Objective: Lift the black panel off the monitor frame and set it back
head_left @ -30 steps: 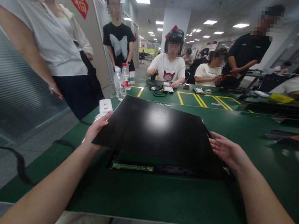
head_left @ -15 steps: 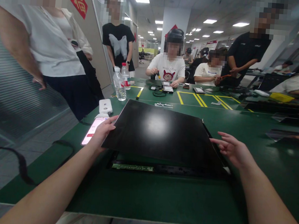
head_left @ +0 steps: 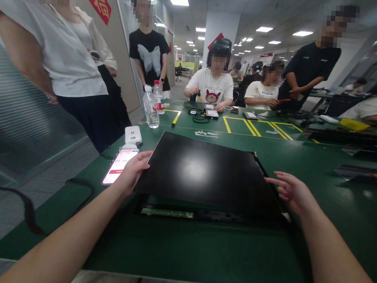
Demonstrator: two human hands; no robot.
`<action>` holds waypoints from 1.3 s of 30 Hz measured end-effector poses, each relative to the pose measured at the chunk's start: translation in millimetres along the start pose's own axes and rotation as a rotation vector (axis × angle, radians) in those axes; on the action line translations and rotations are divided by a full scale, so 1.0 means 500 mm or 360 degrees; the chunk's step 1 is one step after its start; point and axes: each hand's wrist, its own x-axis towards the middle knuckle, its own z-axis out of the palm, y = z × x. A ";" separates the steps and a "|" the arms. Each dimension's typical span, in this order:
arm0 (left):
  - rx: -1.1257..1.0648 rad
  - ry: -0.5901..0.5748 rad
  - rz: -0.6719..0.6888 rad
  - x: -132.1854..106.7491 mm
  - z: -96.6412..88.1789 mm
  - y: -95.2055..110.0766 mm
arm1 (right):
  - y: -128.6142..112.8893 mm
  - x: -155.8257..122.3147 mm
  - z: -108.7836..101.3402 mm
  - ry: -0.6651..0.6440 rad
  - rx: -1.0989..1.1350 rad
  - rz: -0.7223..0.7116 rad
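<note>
A flat black glossy panel [head_left: 202, 173], like a display screen, is tilted above the green table with its left side raised. My left hand [head_left: 136, 168] grips its left edge, thumb on top. Beneath it lies a dark frame [head_left: 234, 218], with a green circuit strip [head_left: 167, 213] showing along the near side. At the right edge my right hand [head_left: 291, 190] is open, its index fingertip at or very near the panel's side. Most of the frame is hidden under the panel.
Left of the panel lie a lit phone [head_left: 120, 166] and a white device [head_left: 132, 135]. Two plastic bottles [head_left: 151, 109] stand behind. Small strips [head_left: 206, 134] lie beyond the panel. A person [head_left: 213, 84] works across the table; others stand nearby. A black strap [head_left: 27, 209] hangs at left.
The panel's raised left side has shifted slightly right and down, with my left hand moving along. My right hand stays at the right edge with fingers extended.
</note>
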 end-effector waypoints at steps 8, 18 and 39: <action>0.0066 -0.0007 -0.0010 -0.007 0.008 0.002 | 0.011 0.010 -0.007 0.0009 -0.0055 -0.0062; 0.0070 -0.0040 -0.0084 -0.012 0.014 -0.004 | 0.003 0.004 -0.008 0.0039 -0.0065 -0.0068; 0.0126 -0.0022 -0.0235 -0.014 0.022 -0.006 | 0.034 0.015 -0.003 0.0152 -0.0792 -0.0403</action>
